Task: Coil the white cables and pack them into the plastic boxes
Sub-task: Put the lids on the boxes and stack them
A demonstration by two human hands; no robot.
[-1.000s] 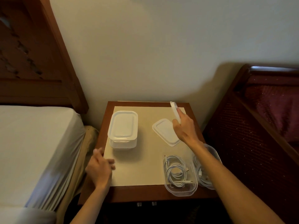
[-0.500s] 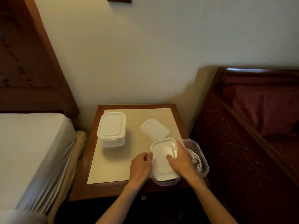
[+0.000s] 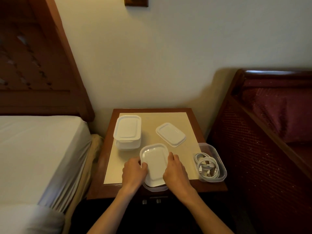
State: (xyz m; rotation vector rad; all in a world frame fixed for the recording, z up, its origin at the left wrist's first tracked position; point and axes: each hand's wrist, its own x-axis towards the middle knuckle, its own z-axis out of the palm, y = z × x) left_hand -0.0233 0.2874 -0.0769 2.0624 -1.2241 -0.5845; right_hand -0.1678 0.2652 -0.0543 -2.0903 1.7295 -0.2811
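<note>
- White plastic is what I have under both hands: a lid point(image 3: 154, 163) laid on the near box point(image 3: 156, 187), which sits at the table's point(image 3: 194, 125) front edge, slightly past the cream mat point(image 3: 165, 119).
- My left hand point(image 3: 134, 172) grips the lid's left rim, thumb curled over the edge; my right hand point(image 3: 175, 173) holds the right rim with fingers bent down onto it. Neither hand is free.
- Long axis of this lid and box runs away from me, a little tilted, with one hand on each long side. Pressing straight down would seat it, I judge; the far end looks better seated than the near end, where the box's clear rim shows beyond the lid.
- Second box point(image 3: 211, 163), without a lid, stands just to the right of my right hand, holding coiled white cables point(image 3: 206, 166). That hand is the nearer one to it.
- Loose lid point(image 3: 170, 134) lies flat on the mat beyond my right hand, near the open box; I take it as the next piece to fit.
- Closed box point(image 3: 127, 132) stands at the back left, nearer my left hand.
- Hidden: whatever the near box holds, since lid and hands cover it. I cannot tell whether the closed box contains cables, nor count the coils in the open one.
</note>
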